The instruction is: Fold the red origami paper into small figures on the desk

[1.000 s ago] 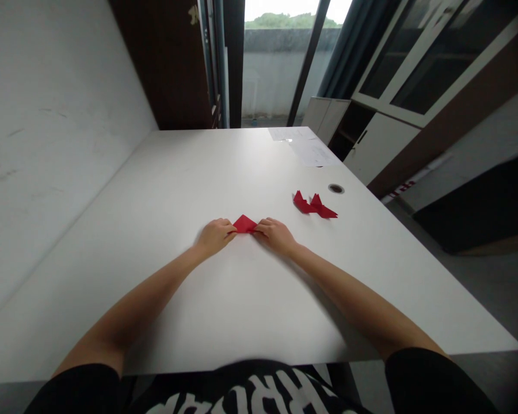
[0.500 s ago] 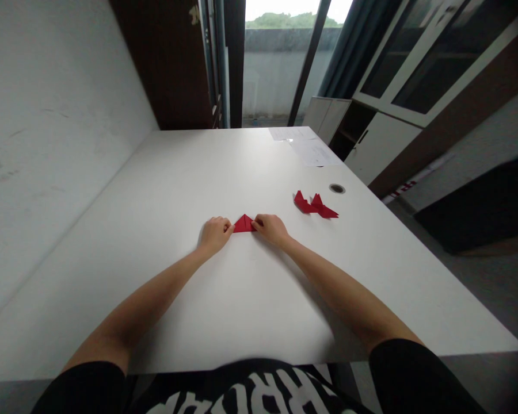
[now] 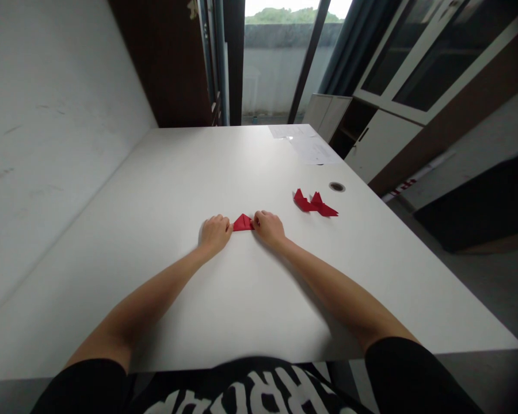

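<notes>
A small piece of red folded paper (image 3: 242,222), triangular with its point facing away from me, lies on the white table (image 3: 190,172). At its left corner, my left hand (image 3: 216,232) is closed with the fingertips gripping the edge. On the other side my right hand (image 3: 269,227) pinches the right corner, and its fingers hide that end of the paper. Farther right, two red origami pieces (image 3: 322,207) with upright pointed tips sit close together, apart from both hands.
Behind the origami there is a round cable hole (image 3: 337,187) in the tabletop. White paper sheets (image 3: 313,149) lie at the far right edge. A wall (image 3: 47,144) borders the table on the left, and white cabinets (image 3: 384,144) stand beyond its right side.
My right hand has shifted slightly left along the folded paper, covering a little more of its right side. My left hand stays at the left corner.
</notes>
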### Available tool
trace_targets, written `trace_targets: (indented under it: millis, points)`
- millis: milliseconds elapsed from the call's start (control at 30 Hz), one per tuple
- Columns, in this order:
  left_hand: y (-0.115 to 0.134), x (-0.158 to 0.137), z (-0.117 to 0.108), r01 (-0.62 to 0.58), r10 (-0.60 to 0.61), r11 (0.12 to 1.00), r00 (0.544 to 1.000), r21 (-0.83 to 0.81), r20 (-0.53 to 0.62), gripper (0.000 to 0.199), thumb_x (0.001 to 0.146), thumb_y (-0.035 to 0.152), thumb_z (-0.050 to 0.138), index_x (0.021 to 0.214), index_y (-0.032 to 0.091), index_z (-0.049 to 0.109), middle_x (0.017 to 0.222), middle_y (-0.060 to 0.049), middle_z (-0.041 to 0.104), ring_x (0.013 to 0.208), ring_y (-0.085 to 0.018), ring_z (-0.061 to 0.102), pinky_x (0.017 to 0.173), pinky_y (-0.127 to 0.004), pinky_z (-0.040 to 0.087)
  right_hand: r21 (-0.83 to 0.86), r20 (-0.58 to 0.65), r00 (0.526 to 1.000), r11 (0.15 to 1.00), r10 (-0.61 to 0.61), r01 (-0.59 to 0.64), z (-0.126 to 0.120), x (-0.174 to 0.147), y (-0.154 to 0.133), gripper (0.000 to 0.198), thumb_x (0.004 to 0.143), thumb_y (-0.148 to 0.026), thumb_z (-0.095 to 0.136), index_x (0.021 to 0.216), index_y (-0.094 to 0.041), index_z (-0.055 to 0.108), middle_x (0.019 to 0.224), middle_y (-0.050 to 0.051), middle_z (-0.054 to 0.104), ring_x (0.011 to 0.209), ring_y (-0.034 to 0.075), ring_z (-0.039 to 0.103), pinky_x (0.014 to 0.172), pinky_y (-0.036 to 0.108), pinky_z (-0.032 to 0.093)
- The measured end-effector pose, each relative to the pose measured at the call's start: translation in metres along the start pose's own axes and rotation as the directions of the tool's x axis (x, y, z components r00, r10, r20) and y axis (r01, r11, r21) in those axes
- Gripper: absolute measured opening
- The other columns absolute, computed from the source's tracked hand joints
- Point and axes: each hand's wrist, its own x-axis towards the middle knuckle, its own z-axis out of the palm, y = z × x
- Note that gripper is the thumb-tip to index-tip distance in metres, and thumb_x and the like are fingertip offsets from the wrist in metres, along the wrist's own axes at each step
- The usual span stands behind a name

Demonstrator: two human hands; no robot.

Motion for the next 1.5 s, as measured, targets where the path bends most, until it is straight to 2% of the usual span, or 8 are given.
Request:
trace_targets:
  millis: [167,267,367,567,733,933,1200,1500]
  points:
    - [0.004,-0.003,-0.004,-0.049,0.047,0.997,0.998,-0.055,-0.045,0.023,0.101,0.031,0.045,0.096,0.020,0.065,0.103,-0.011,0.064,0.100,-0.026,0.059,0.088,-0.041,0.044,-0.027,-0.004,1.000,1.000,0.003,-0.003,0.000,0.001,-0.003,0.025,0.104,-0.034,0.044,0.105,-0.020,0.064,0.111,0.012,0.070,0.103,0.026,0.061,0.085,0.036,0.037]
    - [0.006,-0.007,-0.005,-0.160,0.154,0.980,0.986,-0.116,-0.058,0.023,0.101,0.026,0.045,0.113,0.022,0.064,0.117,-0.012,0.065,0.110,-0.027,0.058,0.096,-0.043,0.045,-0.045,0.004,1.000,0.999,-0.006,0.007,0.000,0.001,-0.004,0.025,0.104,-0.034,0.043,0.106,-0.019,0.063,0.112,0.013,0.070,0.104,0.026,0.061,0.085,0.037,0.037]
    - [0.007,-0.013,-0.004,-0.274,0.267,0.944,0.962,-0.182,-0.063,0.036,0.100,0.020,0.042,0.133,0.023,0.057,0.138,-0.010,0.059,0.125,-0.025,0.055,0.108,-0.043,0.042,-0.057,0.002,1.000,0.998,-0.008,0.009,0.001,0.001,-0.004,0.026,0.105,-0.034,0.042,0.107,-0.018,0.063,0.111,0.014,0.070,0.104,0.026,0.062,0.087,0.036,0.037]
    - [-0.002,-0.021,0.002,-0.408,0.423,0.894,0.905,-0.186,0.049,0.050,0.103,0.039,0.043,0.151,0.026,0.043,0.162,-0.011,0.038,0.149,-0.026,0.036,0.123,-0.051,0.028,-0.073,-0.007,1.000,0.997,-0.014,0.013,0.003,0.002,-0.004,0.031,0.107,-0.035,0.038,0.106,-0.016,0.063,0.112,0.016,0.071,0.105,0.026,0.063,0.091,0.037,0.035]
    - [-0.007,-0.022,0.007,-0.408,0.425,0.904,0.893,-0.131,0.148,0.062,0.104,0.051,0.035,0.160,0.025,0.029,0.168,-0.012,0.024,0.156,-0.027,0.022,0.126,-0.052,0.019,-0.097,0.007,0.999,0.994,-0.045,0.045,0.002,0.006,-0.003,0.030,0.106,-0.031,0.036,0.104,-0.016,0.062,0.111,0.015,0.072,0.102,0.026,0.066,0.090,0.037,0.035]
    - [-0.008,-0.020,0.011,-0.388,0.402,0.916,0.894,-0.105,0.199,0.068,0.103,0.057,0.032,0.162,0.025,0.023,0.170,-0.013,0.016,0.158,-0.029,0.015,0.126,-0.052,0.014,-0.056,0.088,0.992,0.994,-0.092,0.097,-0.005,0.011,-0.001,0.025,0.105,-0.026,0.037,0.106,-0.017,0.060,0.107,0.013,0.075,0.100,0.025,0.068,0.086,0.036,0.035]
    - [-0.008,-0.021,0.012,-0.362,0.375,0.926,0.910,-0.104,0.175,0.068,0.102,0.060,0.032,0.161,0.027,0.025,0.170,-0.011,0.017,0.158,-0.028,0.015,0.126,-0.053,0.013,0.092,0.023,0.998,0.994,-0.056,0.054,-0.007,0.004,0.009,0.021,0.104,-0.036,0.048,0.109,-0.020,0.061,0.103,0.008,0.075,0.094,0.022,0.067,0.078,0.030,0.037]
    - [-0.006,-0.019,0.009,-0.330,0.347,0.937,0.916,-0.113,0.202,0.067,0.101,0.060,0.035,0.161,0.031,0.028,0.170,-0.009,0.019,0.158,-0.033,0.013,0.125,-0.060,0.010,0.094,-0.034,0.998,0.993,-0.062,0.064,0.002,-0.001,0.010,0.015,0.101,-0.023,0.050,0.106,-0.021,0.064,0.105,0.008,0.073,0.100,0.022,0.062,0.085,0.031,0.037]
